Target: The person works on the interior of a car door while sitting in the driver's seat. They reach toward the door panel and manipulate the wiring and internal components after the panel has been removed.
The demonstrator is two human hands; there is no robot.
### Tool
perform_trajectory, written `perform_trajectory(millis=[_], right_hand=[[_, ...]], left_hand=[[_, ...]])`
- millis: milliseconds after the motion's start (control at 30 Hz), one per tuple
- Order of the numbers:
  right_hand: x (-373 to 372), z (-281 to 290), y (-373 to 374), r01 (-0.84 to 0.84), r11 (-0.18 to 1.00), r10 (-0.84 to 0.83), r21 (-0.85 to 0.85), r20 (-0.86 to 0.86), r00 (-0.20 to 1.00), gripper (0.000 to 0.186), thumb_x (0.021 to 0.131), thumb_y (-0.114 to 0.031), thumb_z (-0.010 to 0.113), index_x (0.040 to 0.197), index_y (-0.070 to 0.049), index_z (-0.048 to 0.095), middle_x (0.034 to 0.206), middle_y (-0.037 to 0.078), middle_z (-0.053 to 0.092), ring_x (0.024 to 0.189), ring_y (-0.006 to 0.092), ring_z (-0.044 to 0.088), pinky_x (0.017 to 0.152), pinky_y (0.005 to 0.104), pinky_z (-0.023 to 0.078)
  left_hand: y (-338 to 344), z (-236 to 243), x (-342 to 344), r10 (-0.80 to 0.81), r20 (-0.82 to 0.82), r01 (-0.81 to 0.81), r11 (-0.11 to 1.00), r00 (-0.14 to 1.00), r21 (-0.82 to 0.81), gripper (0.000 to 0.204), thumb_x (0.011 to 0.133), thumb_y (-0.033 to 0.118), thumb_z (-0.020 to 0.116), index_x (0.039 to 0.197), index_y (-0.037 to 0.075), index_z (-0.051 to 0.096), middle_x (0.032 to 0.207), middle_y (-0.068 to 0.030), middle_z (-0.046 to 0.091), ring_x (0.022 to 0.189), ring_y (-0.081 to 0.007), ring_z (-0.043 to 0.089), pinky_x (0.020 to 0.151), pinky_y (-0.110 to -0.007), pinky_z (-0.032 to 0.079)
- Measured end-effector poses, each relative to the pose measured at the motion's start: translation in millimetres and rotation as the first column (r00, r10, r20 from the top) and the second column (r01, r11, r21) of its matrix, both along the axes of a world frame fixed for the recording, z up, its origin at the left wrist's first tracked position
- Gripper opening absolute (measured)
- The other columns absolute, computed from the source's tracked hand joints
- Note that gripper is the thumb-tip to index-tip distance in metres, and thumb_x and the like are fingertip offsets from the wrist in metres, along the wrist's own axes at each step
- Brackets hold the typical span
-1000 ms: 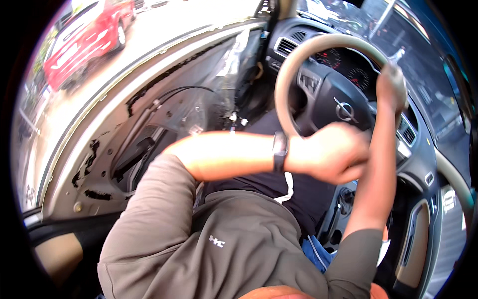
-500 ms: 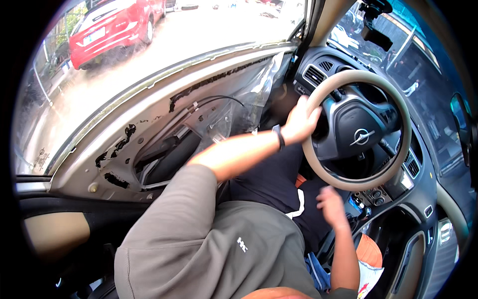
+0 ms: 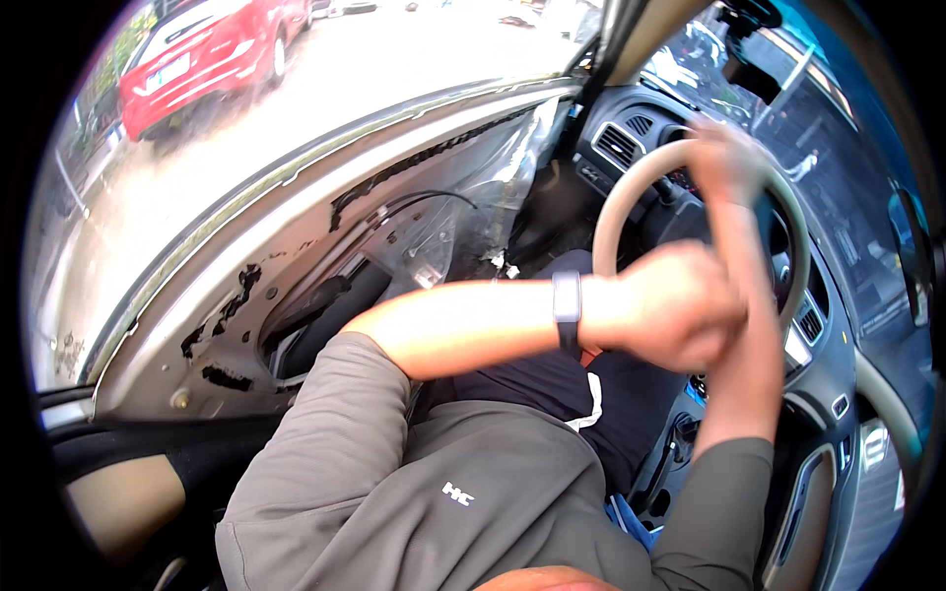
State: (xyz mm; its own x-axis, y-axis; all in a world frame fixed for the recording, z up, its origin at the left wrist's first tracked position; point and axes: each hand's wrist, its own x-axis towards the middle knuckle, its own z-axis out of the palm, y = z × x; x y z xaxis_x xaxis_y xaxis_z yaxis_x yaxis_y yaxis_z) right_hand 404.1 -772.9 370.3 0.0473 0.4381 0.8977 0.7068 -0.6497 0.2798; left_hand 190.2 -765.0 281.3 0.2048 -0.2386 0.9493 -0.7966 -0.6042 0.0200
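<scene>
The beige-rimmed steering wheel (image 3: 616, 212) is in front of me. My left hand (image 3: 675, 307), blurred by motion, is closed in a fist over the wheel's lower rim, which it covers. A dark wristband (image 3: 567, 307) circles that wrist. My right hand (image 3: 727, 165) is at the upper rim, its fingers smeared by motion, so I cannot tell whether they grip or only touch. The right forearm (image 3: 744, 345) stands upright across the wheel, and my left hand overlaps it. Most of the wheel's hub is hidden behind my hands and arms.
On the left, the door (image 3: 232, 325) is stripped of its trim, with loose clear plastic sheeting (image 3: 493, 187) and a black cable (image 3: 434, 194). Air vents (image 3: 618, 145) sit in the dashboard. A gear lever (image 3: 680, 433) stands right of my legs. Outside is a red car (image 3: 202, 64).
My left hand has moved from the wheel's left rim down and right to its lower part, closing into a fist. My right hand has risen from near my lap to the upper rim.
</scene>
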Motion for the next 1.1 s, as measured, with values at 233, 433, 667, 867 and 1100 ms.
perform_trajectory(millis=[233, 433, 667, 867, 1100], right_hand=[[-111.8, -168.8, 7.9, -0.289, 0.206, 0.232, -0.935, -0.24, 0.943, 0.037, 0.096, -0.045, 0.064, 0.082, -0.015, 0.081, 0.084, 0.004, 0.074, 0.095, 0.0223, 0.067, 0.093, 0.0412, 0.047], [-106.0, -227.8, -64.1, -0.72, 0.431, 0.512, -0.545, -0.509, 0.692, 0.035, 0.09, -0.037, 0.073, 0.065, -0.013, 0.077, 0.068, 0.002, 0.068, 0.08, 0.024, 0.064, 0.092, 0.0397, 0.046], [-102.6, -191.0, -141.0, -0.766, 0.604, 0.521, -0.221, -0.618, 0.589, 0.039, 0.092, -0.027, 0.078, 0.059, -0.011, 0.064, 0.064, 0.006, 0.062, 0.065, 0.0293, 0.061, 0.063, 0.0438, 0.049], [-93.7, -158.3, -182.4, -0.707, 0.704, 0.524, -0.066, -0.623, 0.58, 0.042, 0.095, -0.024, 0.076, 0.059, -0.009, 0.059, 0.061, 0.007, 0.052, 0.063, 0.0291, 0.055, 0.063, 0.0418, 0.047], [-113.8, -161.7, -240.4, -0.646, 0.763, 0.468, -0.033, -0.66, 0.587, 0.041, 0.095, -0.026, 0.076, 0.061, -0.008, 0.061, 0.062, 0.008, 0.058, 0.063, 0.0324, 0.057, 0.065, 0.0445, 0.047]], left_hand=[[113.0, 29.3, 121.9, 0.522, -0.14, -0.531, 0.847, 0.841, -0.034, 0.078, 0.093, 0.035, 0.072, 0.161, 0.008, 0.044, 0.148, -0.0289, 0.056, 0.135, -0.0455, 0.058, 0.115, -0.05, 0.049], [125.4, -31.1, 125.1, 0.482, -0.424, -0.617, 0.736, 0.767, -0.279, 0.042, 0.098, 0.027, 0.069, 0.126, -0.002, 0.055, 0.108, -0.0335, 0.072, 0.103, -0.0523, 0.071, 0.09, -0.058, 0.056], [97.3, -83.9, 110.5, 0.45, -0.481, -0.649, 0.63, 0.752, -0.426, 0.042, 0.102, 0.026, 0.07, 0.128, -0.001, 0.052, 0.103, -0.0318, 0.072, 0.096, -0.0509, 0.072, 0.082, -0.056, 0.058], [97.0, -89.1, 111.7, 0.415, -0.562, -0.678, 0.608, 0.715, -0.413, 0.05, 0.103, 0.024, 0.067, 0.139, -0.005, 0.049, 0.118, -0.0317, 0.07, 0.11, -0.0468, 0.072, 0.095, -0.051, 0.057], [38.0, 6.5, 141.3, 0.586, -0.681, -0.899, 0.293, 0.438, -0.326, 0.076, 0.1, 0.055, 0.054, 0.157, 0.005, 0.048, 0.148, -0.0284, 0.058, 0.141, -0.0486, 0.051, 0.119, -0.058, 0.035]])
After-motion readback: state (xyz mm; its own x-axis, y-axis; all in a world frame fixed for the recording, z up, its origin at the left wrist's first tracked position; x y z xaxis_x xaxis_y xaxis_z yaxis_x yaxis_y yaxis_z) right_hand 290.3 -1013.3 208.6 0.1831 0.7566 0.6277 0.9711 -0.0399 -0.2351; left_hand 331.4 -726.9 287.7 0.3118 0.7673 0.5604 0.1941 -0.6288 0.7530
